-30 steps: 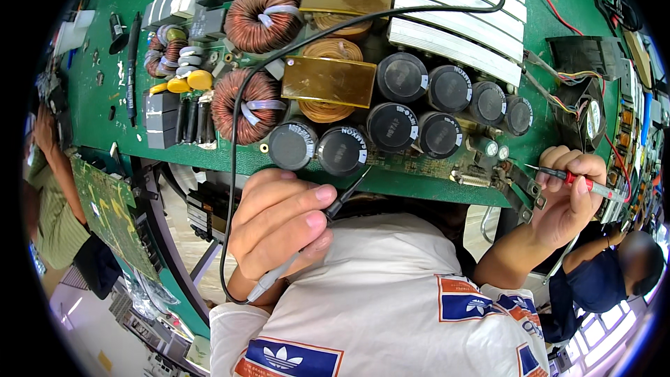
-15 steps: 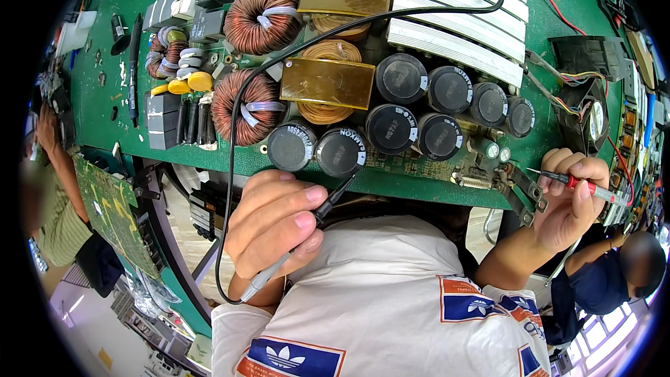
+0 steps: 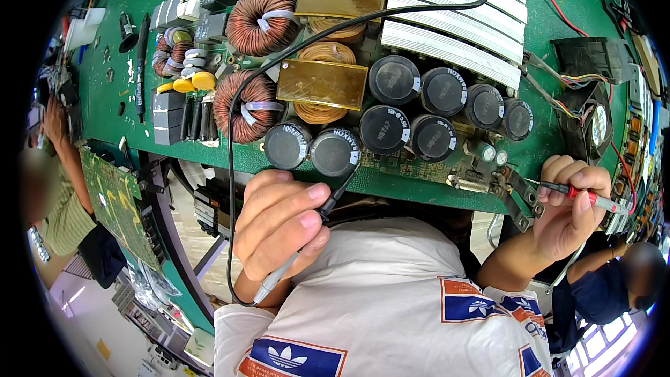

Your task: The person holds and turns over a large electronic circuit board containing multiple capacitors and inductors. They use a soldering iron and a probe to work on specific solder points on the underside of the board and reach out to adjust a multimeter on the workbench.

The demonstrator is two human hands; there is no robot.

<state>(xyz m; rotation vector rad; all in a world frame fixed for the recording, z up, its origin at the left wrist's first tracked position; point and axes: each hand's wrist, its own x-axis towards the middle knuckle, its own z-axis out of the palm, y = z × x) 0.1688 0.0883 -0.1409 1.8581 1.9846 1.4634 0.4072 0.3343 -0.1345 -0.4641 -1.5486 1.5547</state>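
Note:
My left hand (image 3: pixel 281 220) is closed around a black-and-grey test probe (image 3: pixel 274 281), its dark tip pointing up and right near the front edge of a large circuit board. Just beyond that tip stands a round black capacitor (image 3: pixel 333 152); whether they touch I cannot tell. A black lead (image 3: pixel 229 188) runs from the probe up across the board. In my right hand (image 3: pixel 576 188) a red test probe (image 3: pixel 592 198) is pinched, its thin tip pointing left above a metal bracket (image 3: pixel 522 199) at the board's front right corner.
Copper-wound coils (image 3: pixel 262 21), more capacitors and a finned silver heatsink (image 3: pixel 453 10) crowd the board on the green bench. A black fan (image 3: pixel 588 117) stands at the right, a black pen (image 3: pixel 142 66) lies at the left. Other people are at both sides.
The view has shifted slightly. My left hand has moved a little to the right, its probe tip now closer to the capacitor's edge. Both hands keep their probes.

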